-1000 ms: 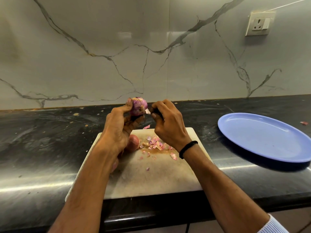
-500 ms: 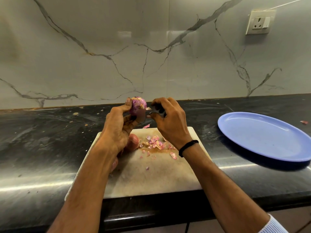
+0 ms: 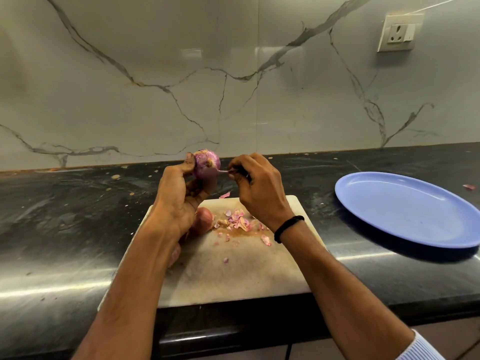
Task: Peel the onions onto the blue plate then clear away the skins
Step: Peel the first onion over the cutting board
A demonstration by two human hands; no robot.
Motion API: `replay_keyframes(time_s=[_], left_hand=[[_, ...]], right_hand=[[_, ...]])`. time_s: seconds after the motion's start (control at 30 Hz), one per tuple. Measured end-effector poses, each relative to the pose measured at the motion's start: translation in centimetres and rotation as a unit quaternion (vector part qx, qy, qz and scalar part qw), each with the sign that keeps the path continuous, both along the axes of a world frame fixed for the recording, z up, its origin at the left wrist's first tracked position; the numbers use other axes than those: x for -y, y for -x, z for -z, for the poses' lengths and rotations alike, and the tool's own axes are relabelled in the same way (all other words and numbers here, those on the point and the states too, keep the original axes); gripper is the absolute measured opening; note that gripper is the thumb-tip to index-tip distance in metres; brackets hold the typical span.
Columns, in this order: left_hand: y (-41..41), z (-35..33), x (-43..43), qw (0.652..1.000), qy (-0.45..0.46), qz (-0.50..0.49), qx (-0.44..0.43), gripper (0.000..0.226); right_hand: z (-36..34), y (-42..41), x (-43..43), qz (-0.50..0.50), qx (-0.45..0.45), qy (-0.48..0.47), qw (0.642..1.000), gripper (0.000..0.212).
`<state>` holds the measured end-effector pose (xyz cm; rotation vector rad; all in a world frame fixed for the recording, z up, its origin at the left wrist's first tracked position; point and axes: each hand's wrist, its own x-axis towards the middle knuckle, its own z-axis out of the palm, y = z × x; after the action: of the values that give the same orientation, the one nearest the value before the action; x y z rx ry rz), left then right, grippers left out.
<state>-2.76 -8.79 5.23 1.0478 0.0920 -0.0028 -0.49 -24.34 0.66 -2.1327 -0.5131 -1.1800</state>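
My left hand (image 3: 179, 196) holds a purple onion (image 3: 207, 163) up above the far edge of the white cutting board (image 3: 233, 276). Just right of it, my right hand (image 3: 257, 188) pinches a thin strip of onion skin (image 3: 224, 172) that is still joined to the onion. A second, reddish onion (image 3: 204, 219) lies on the board, partly hidden behind my left wrist. Beside it sits a small heap of pink skin scraps (image 3: 237, 220). The blue plate (image 3: 407, 206) lies bare on the counter to the right.
The black stone counter (image 3: 65, 224) carries scattered skin flecks, and one piece (image 3: 469, 187) lies beyond the plate. A marble wall stands behind, with a socket (image 3: 398, 32) at the upper right. The counter's front edge runs below the board.
My right hand has drawn a little to the right, pulling a strip of skin out from the onion. The onion has turned slightly in my left hand.
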Motion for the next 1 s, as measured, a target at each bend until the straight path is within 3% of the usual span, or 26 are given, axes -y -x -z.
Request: replay_keyframes(time_s=[0.13,0.27,0.37,0.53,0.73,0.9,1.0], left_hand=[[0.1,0.0,0.0,1.0,0.016,0.001,-0.003,0.032],[0.3,-0.1,0.1,1.0,0.015,0.001,0.0,0.032],[0.3,-0.1,0.1,1.0,0.006,0.006,0.006,0.03],[0.4,-0.2,0.2,1.0,-0.021,0.006,0.015,0.024],[0.8,-0.3,0.3,0.999,-0.033,0.017,0.021,0.019],[0.8,-0.2,0.2,0.999,-0.031,0.014,0.021,0.019],[0.7,-0.3,0.2,0.999,-0.028,0.015,0.021,0.02]], right_hand=[[0.0,0.0,0.4,0.02,-0.045,0.005,0.999,0.011],[0.0,0.2,0.4,0.041,-0.102,-0.001,0.994,0.037],[-0.4,0.4,0.3,0.024,-0.095,-0.025,0.995,0.046],[-0.8,0.8,-0.4,-0.055,-0.062,-0.035,0.996,0.044],[-0.7,0.8,-0.3,-0.061,-0.12,-0.038,0.99,0.038],[-0.7,1.0,-0.2,-0.04,-0.124,-0.028,0.991,0.024],[-0.9,1.2,-0.1,-0.045,-0.127,-0.039,0.99,0.027]])
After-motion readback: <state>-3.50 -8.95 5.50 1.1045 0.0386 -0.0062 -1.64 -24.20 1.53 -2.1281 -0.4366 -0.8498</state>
